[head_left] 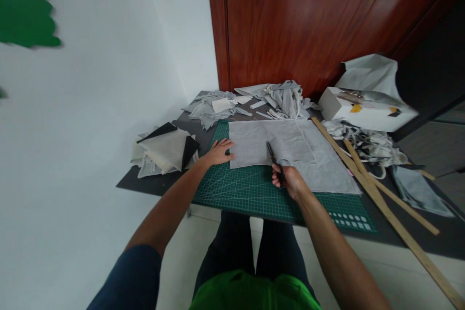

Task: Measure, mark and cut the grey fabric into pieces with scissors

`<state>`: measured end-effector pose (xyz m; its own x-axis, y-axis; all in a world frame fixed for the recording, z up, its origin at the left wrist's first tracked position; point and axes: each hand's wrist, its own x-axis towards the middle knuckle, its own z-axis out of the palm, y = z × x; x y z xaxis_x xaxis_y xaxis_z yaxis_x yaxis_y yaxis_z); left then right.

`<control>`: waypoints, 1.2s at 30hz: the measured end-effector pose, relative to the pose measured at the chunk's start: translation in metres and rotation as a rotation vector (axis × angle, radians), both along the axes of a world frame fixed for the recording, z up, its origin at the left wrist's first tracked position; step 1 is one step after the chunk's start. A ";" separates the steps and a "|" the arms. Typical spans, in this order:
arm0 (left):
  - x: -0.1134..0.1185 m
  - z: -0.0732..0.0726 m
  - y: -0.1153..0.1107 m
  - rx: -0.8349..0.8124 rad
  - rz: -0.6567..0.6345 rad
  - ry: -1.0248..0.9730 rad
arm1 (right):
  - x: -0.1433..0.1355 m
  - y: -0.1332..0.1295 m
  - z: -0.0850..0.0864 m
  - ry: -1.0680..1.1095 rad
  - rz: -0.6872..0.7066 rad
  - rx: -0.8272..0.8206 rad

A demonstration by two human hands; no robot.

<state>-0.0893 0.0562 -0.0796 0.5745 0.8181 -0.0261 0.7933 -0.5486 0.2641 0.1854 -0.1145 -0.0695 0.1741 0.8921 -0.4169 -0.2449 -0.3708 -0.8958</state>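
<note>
My right hand [284, 179] is closed round the handles of black scissors [271, 152], whose blades point away from me over a light grey piece of fabric [250, 140]. Fingers stretched out, my left hand [221, 151] lies at the left edge of that fabric, partly on the green cutting mat [232, 186]. The fabric is roughly rectangular and mostly flat, with a few creases. A second grey fabric piece [330, 174] lies partly under it on the right. Whether the blades touch the cloth, I cannot tell.
Folded cloth pieces [165, 147] sit at the left. Grey scraps [214, 106] and more crumpled scraps [286, 97] lie along the back. Long wooden rulers [378, 198] cross on the right, one past the table edge. A white box [363, 106] stands at the back right.
</note>
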 end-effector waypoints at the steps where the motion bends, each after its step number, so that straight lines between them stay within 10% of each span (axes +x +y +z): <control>1: -0.003 -0.002 -0.003 0.003 0.004 -0.004 | -0.001 0.000 0.000 -0.009 -0.021 -0.016; 17: -0.019 -0.017 -0.044 0.156 0.096 -0.345 | -0.123 -0.044 0.001 0.092 0.129 -0.028; 36: -0.012 -0.016 -0.065 0.170 0.105 -0.344 | -0.142 -0.113 0.004 0.176 0.216 -0.141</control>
<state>-0.1010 -0.0085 -0.0951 0.4389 0.8490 0.2942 0.7287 -0.5279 0.4363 0.0430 -0.2271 -0.0656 -0.0990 0.8321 -0.5457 -0.2939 -0.5484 -0.7829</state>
